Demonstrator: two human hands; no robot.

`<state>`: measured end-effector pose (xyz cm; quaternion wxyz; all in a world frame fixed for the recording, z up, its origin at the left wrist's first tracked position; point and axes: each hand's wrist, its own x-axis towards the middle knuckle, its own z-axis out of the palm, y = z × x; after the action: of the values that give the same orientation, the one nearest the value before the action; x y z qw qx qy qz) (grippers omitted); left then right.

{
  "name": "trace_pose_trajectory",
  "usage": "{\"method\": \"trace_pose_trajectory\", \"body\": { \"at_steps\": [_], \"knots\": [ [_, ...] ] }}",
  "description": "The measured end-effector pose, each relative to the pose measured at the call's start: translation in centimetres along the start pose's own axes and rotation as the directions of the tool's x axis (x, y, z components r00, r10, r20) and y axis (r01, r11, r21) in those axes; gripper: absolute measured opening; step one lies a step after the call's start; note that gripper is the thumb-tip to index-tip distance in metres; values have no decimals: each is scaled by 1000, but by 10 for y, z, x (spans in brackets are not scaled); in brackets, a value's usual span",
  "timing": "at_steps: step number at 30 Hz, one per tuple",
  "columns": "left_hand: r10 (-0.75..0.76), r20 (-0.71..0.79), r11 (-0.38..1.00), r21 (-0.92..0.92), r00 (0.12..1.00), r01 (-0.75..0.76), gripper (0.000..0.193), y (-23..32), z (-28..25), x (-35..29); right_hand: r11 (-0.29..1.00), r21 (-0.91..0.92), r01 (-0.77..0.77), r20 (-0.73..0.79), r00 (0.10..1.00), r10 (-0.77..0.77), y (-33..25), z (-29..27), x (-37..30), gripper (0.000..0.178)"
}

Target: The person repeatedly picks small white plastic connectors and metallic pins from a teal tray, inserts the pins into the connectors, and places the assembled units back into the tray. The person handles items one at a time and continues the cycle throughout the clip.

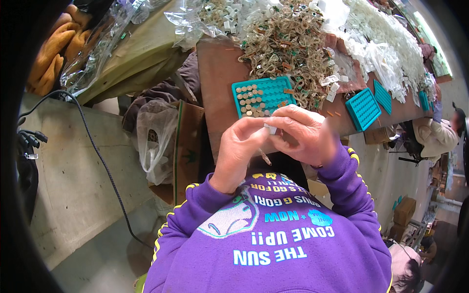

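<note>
My left hand (pixel 234 149) and my right hand (pixel 308 134) meet in front of my chest, near the table's front edge. Between their fingertips is a small white plastic piece (pixel 270 129), mostly covered by the fingers. A thin cord-like end (pixel 265 157) hangs below it. Just beyond the hands lies a teal tray (pixel 276 87) with rows of pockets. Small round tan pieces (pixel 250 97) fill its left part, and a few orange-brown bits lie at its right side.
Behind the tray rises a heap of tangled wire loops (pixel 286 41) with green and brown parts. Clear plastic and white pieces (pixel 391 44) are piled at the far right. Another teal tray (pixel 364 108) lies right. A cardboard box (pixel 188 146) and plastic bag (pixel 157 139) stand left. Other people work at right.
</note>
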<state>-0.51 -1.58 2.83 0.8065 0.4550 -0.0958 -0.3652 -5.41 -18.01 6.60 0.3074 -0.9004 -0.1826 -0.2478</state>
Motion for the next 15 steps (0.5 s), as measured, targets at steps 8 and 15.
{"method": "trace_pose_trajectory", "body": {
  "at_steps": [8,15],
  "knots": [
    [-95,110,956,-269,989,121,26,-5,-2,-1,998,-68,5,-109,994,-12,1,10,-9,22],
    [-79,143,840,-523,987,143,25,-13,-5,6,994,102,-43,-326,943,74,-1,29,-23,32]
  ]
}}
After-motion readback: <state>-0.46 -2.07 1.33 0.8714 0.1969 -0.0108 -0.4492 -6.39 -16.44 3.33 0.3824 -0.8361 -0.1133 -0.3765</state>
